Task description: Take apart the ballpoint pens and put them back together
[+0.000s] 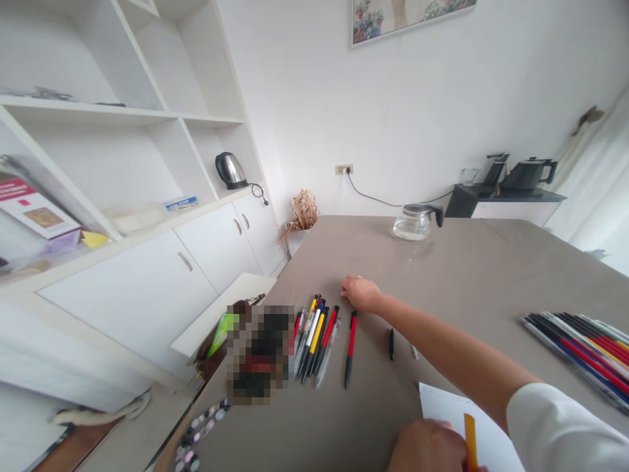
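Observation:
My left hand (432, 447) is at the bottom edge, closed round a yellow pen barrel (470, 436) that stands up from the fingers. Beneath it lies a white sheet of paper (494, 449). My right arm reaches across the table, and my right hand (361, 293) has its fingers curled down at the tabletop; what they hold, if anything, is hidden. Just below that hand is a red and black pen (350, 351). To its left lies a pile of mixed pens (317, 337). A short black pen part (392, 344) and a small spring-like piece (414, 352) rest near my right forearm.
A row of pens (580, 354) lies at the right. On the brown table (457, 262) stand a glass pot (413, 223) at the back and a beaded string (201, 429) at the near left. A blurred-out patch (260, 354) covers something beside the pile. White shelves (147, 118) line the left.

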Demonstrator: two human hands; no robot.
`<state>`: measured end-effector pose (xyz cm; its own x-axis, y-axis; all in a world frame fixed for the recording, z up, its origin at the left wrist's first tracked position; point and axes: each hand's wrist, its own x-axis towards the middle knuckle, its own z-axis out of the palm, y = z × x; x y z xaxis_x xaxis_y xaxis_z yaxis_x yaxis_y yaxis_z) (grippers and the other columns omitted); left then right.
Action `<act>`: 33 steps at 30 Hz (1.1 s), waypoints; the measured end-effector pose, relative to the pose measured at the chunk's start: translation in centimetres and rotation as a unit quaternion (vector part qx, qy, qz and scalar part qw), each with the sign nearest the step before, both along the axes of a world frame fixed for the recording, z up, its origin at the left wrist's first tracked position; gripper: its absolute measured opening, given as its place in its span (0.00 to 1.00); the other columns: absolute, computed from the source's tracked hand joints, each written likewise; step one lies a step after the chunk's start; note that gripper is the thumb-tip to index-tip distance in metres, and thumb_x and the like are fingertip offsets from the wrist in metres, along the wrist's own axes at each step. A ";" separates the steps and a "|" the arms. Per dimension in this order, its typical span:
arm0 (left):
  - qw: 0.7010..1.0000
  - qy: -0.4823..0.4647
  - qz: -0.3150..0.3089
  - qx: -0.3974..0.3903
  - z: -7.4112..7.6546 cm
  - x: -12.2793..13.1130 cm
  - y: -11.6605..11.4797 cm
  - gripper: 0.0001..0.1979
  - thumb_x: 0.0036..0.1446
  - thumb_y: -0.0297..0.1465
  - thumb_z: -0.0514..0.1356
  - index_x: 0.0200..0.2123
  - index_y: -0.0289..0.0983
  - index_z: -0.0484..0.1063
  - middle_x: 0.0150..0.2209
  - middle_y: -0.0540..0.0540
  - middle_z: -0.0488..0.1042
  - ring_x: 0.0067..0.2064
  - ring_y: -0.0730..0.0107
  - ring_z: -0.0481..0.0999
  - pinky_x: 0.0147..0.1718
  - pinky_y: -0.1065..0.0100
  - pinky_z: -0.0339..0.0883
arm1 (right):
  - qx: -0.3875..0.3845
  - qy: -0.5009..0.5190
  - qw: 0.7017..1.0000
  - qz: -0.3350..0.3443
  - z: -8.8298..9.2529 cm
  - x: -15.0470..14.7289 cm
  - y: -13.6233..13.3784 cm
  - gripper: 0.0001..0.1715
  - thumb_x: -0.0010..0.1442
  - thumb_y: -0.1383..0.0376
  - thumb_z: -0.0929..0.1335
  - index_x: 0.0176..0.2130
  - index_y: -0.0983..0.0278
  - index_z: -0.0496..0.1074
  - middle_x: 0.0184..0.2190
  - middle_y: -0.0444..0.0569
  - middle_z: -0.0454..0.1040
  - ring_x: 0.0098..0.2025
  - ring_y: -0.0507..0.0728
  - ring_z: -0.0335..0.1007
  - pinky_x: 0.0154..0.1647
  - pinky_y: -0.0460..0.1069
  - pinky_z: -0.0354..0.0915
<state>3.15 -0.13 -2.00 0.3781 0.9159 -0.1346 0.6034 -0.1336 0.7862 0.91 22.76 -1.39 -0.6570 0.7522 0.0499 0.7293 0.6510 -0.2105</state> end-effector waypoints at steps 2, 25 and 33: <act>1.000 0.024 0.002 -0.006 1.1 -0.2 -0.2 0.10 0.46 0.32 0.52 0.30 0.36 0.70 0.30 0.44 0.71 0.31 0.65 0.68 0.29 0.69 0.59 | 0.003 0.009 1.000 -0.016 0.5 1.5 -0.6 0.11 0.57 0.63 0.61 0.34 0.66 0.69 0.36 0.53 0.69 0.38 0.55 0.65 0.36 0.45 0.57; 0.988 0.088 -0.004 0.129 2.9 0.9 -1.7 0.14 0.54 0.33 0.47 0.20 0.35 0.64 0.22 0.48 0.68 0.23 0.74 0.63 0.21 0.73 0.48 | 0.052 0.074 0.913 -0.398 -1.3 25.7 -13.5 0.14 0.55 0.58 0.60 0.28 0.64 0.67 0.28 0.50 0.72 0.30 0.54 0.66 0.27 0.45 0.53; 0.992 0.068 -0.008 0.111 3.1 1.0 -1.7 0.14 0.54 0.35 0.48 0.23 0.35 0.67 0.26 0.45 0.71 0.28 0.70 0.68 0.24 0.72 0.55 | 0.016 0.208 0.919 -0.335 2.7 24.1 -17.5 0.22 0.58 0.56 0.55 0.27 0.66 0.67 0.19 0.45 0.66 0.23 0.50 0.58 0.22 0.44 0.52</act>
<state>4.13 -1.84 1.10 0.3852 0.9227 0.0183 0.6979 -0.3042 0.6484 25.04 5.28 1.27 0.0337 0.9747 0.2211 0.8298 0.0960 -0.5498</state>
